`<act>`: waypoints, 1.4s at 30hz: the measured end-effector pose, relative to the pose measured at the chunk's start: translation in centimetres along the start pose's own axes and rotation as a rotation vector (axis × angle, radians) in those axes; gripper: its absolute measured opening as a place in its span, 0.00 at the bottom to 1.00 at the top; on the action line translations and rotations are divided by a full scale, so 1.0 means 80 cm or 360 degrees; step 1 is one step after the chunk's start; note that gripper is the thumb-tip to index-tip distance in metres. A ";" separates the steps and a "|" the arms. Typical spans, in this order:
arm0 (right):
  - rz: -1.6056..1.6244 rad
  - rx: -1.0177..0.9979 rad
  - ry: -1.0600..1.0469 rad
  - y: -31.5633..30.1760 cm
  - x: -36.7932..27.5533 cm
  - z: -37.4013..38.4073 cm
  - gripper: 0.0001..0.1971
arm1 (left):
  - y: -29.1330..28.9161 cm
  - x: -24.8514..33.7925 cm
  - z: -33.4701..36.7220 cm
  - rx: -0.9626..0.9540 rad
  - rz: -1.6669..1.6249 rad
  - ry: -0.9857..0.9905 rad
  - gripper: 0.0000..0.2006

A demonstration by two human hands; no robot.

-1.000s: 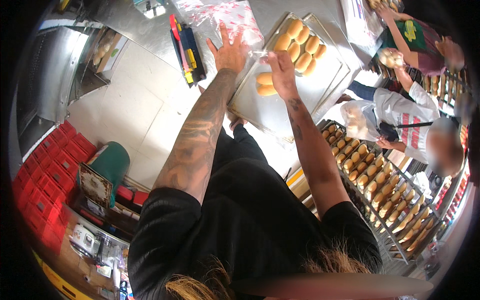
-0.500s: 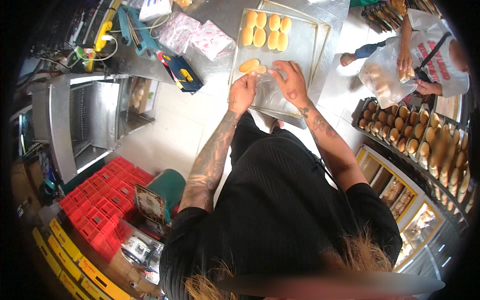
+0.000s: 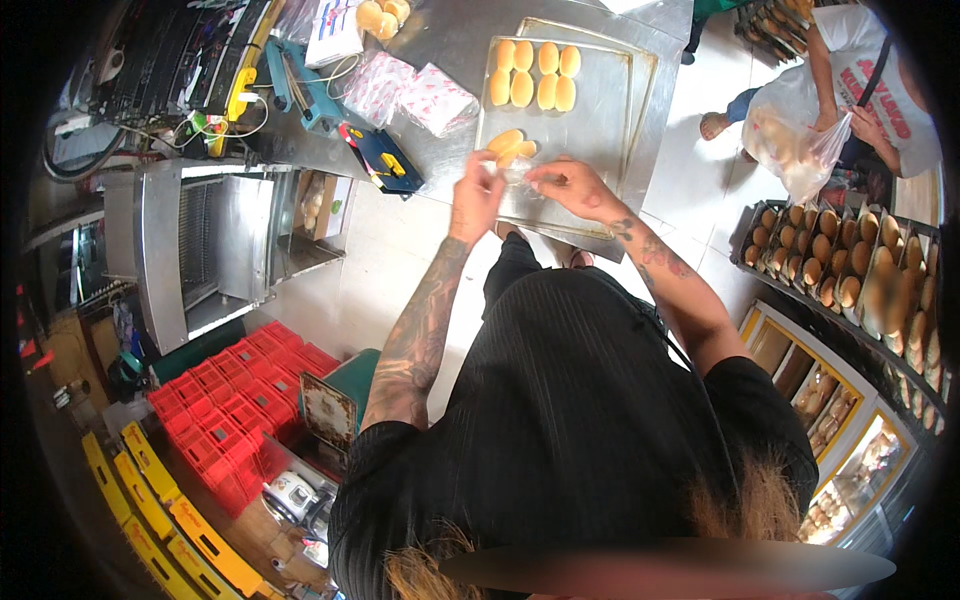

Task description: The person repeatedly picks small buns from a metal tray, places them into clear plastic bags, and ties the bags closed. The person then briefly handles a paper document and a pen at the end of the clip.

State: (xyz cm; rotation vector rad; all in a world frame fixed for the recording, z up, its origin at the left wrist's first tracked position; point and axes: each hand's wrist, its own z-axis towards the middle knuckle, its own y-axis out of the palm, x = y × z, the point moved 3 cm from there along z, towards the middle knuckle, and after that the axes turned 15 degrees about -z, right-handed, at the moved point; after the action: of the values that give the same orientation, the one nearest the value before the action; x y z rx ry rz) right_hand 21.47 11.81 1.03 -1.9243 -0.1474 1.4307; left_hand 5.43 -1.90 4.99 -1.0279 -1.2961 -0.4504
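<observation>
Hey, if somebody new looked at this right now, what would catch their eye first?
Probably the golden oval bread rolls, eight grouped toward the far end of a rectangular silver metal tray, with the person's left hand and right hand close together over its near end. Next would come the bright red plastic crates at lower left and the rows of browned oval rolls at far right.

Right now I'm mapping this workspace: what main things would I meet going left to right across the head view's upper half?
Yellow power strip, teal device, navy device, left hand, right hand, co-worker's plastic bag.
</observation>
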 end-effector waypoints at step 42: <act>0.1290 0.0325 0.0459 0.034 0.052 0.007 0.27 | 0.071 -0.078 0.067 -0.0303 -0.1603 -0.0921 0.23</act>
State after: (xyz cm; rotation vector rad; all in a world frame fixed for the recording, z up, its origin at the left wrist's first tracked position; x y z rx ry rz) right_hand 21.67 12.09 -3.94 -2.0774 0.9734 1.5315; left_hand 5.15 3.80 -3.26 -0.5938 -2.3142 -1.0979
